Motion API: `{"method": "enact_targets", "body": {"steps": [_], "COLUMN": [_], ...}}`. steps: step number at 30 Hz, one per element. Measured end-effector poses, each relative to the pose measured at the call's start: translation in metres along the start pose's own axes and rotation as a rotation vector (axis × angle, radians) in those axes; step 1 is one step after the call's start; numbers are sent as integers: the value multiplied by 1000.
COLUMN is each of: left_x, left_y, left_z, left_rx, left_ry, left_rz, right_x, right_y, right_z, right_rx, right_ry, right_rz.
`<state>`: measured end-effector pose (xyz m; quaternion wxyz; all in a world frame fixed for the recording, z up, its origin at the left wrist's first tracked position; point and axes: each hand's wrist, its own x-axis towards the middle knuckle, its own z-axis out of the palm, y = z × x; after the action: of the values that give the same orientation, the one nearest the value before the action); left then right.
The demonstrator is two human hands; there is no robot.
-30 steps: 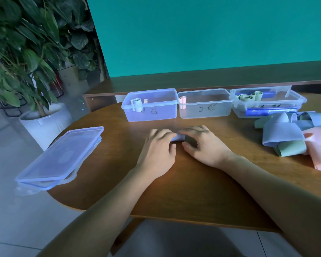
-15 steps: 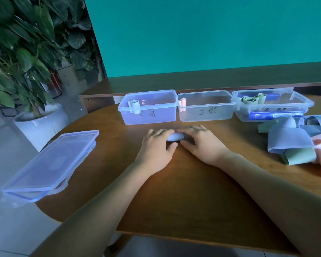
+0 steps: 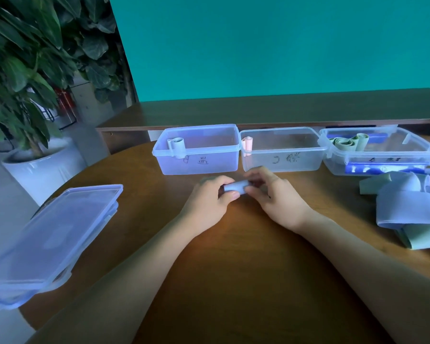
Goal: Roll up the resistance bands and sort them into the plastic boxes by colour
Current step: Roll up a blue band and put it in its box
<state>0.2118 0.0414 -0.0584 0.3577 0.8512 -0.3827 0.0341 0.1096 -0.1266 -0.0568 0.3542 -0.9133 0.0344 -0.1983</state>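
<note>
A rolled light-blue resistance band is held just above the table between both hands. My left hand pinches its left end and my right hand pinches its right end. Behind them stand three clear plastic boxes in a row. The left box holds a rolled light-blue band. The middle box holds a pink roll. The right box holds green rolls. A pile of loose blue and green bands lies at the right.
Stacked clear box lids overhang the round wooden table's left edge. A potted plant in a white pot stands on the floor at the left. A low wooden ledge runs behind the boxes under a teal wall.
Both hands have lifted the blue roll off the table; earlier they pressed and rolled it flat against the surface. It now shows plainly between the fingertips.
</note>
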Motion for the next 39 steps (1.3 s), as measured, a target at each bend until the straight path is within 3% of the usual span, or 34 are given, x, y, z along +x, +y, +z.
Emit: {"method": "enact_targets", "body": {"steps": [4,9,17,20,23,28,39], "left_x": [1,0,10,13,18,32,38], "left_y": [1,-2,-9,-21,-38,-52,-61], "left_z": [-5,-11,-38,-41,-41,-41,-35], "left_rx": [-212,-347,-552,-503,-373,-280,-238], "left_ry": [40,97,454,636,701,703,620], "left_rz": [-26,-40,-71,-124,-191,-268,-280], "right_x": [-2,8,71,108,145,201,255], "right_y": [-12,-29,-67,-78,-76,-56,-46], "right_z": [-4,-8,-15,-18,-18,8,56], "right_rx": [270,377,227,164,59,-137,-290], "right_ry": [86,132,53,75,94,-26,-166], "right_rz": [46,-17,-110,-130,-101,7,109]}}
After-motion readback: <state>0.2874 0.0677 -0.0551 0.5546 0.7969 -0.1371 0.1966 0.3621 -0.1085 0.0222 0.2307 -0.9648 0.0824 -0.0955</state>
